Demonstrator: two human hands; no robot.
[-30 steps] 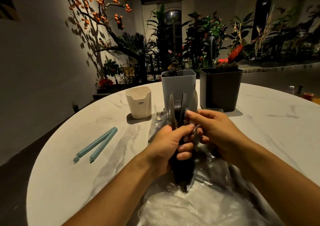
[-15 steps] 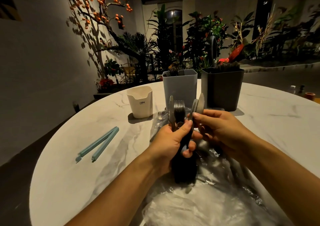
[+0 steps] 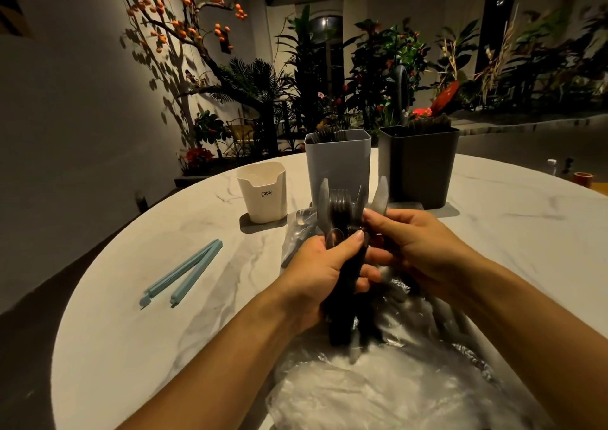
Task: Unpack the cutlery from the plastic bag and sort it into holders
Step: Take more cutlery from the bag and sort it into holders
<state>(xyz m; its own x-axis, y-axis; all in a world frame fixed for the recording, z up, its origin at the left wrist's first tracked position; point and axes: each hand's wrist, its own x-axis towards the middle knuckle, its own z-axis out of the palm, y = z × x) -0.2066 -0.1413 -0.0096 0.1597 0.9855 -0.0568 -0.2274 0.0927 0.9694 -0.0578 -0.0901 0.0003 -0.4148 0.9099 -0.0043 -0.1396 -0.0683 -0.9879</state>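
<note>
My left hand [image 3: 324,273] grips a bundle of dark-handled cutlery [image 3: 342,209] upright above the clear plastic bag [image 3: 378,390], which lies crumpled on the table in front of me. Knife blades and fork tines stick up from the bundle. My right hand [image 3: 424,248] pinches one knife [image 3: 381,196] at the bundle's right side, tilting its blade away from the rest. Behind stand three holders: a cream one [image 3: 263,192], a grey one [image 3: 339,163] with cutlery inside, and a dark one [image 3: 418,163] with cutlery inside.
A light blue bag clip [image 3: 182,273] lies open on the white marble round table [image 3: 131,314] to the left. Small bottles and an orange roll [image 3: 582,177] sit at the far right edge. Plants and a wall stand beyond the table.
The knife in my right hand has spread further right from the bundle. Both hands have stayed in about the same spot over the bag.
</note>
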